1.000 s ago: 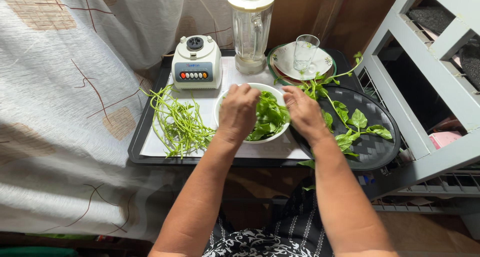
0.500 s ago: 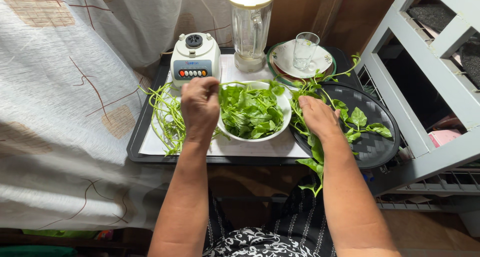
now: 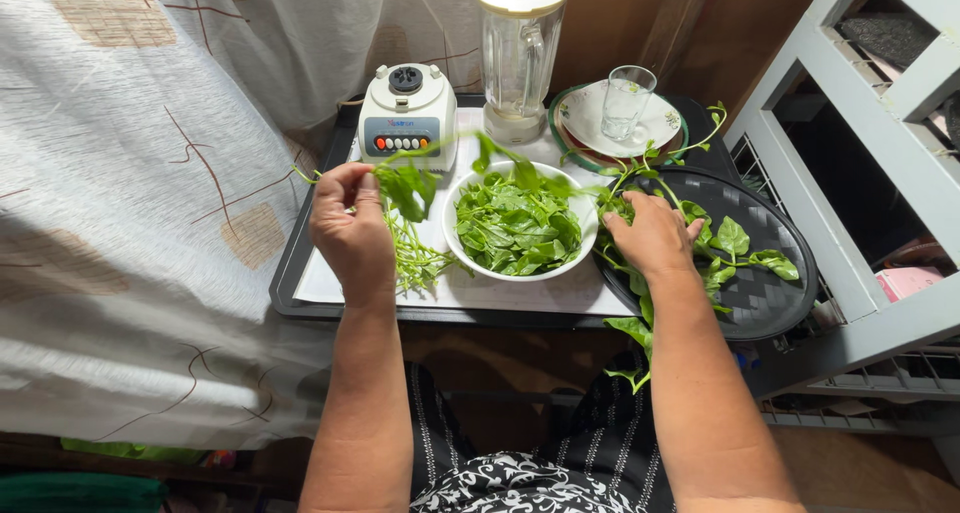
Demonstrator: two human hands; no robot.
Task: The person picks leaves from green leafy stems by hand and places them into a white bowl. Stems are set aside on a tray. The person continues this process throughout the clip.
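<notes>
The left hand is pinching a leafy stem between closed fingers, holding it over the tray beside the white bowl of picked leaves — stripping seems underway. The right hand is resting, fingers spread, on greens in the dark basket — likely picking the next stem. Beyond them, a blender base and jug are standing.

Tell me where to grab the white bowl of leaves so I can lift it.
Grip the bowl by its bare rim at the near edge, coming from the front. Leaves fill the middle, the blender base and jar crowd the far side, and the hands flank it, so only the near rim is free.
</notes>
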